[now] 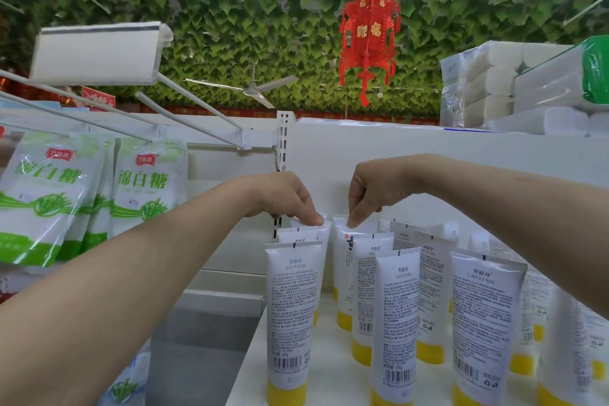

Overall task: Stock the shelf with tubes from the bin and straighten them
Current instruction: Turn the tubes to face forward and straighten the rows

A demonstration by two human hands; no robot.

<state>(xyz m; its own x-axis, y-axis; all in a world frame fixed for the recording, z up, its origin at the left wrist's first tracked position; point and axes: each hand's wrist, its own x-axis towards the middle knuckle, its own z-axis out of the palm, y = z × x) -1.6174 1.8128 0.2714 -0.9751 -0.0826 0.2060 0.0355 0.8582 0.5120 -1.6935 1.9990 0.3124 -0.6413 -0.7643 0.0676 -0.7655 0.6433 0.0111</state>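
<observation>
Several white tubes with yellow caps stand cap-down in rows on the white shelf (333,369). My left hand (290,198) pinches the top seam of the rear tube (324,232) in the left row. My right hand (369,194) pinches the top of the rear tube (341,250) in the neighbouring row, which shows a dark printed front. A front tube (291,316) of the left row faces me with its text side and barcode. More tubes (481,316) stand to the right. The bin is not in view.
Bags of white sugar (145,184) hang from white hooks on the left. A white back panel (428,155) rises behind the tubes. Packs of paper rolls (494,86) lie on top at the right. A red lantern (369,43) and a ceiling fan (250,89) hang overhead.
</observation>
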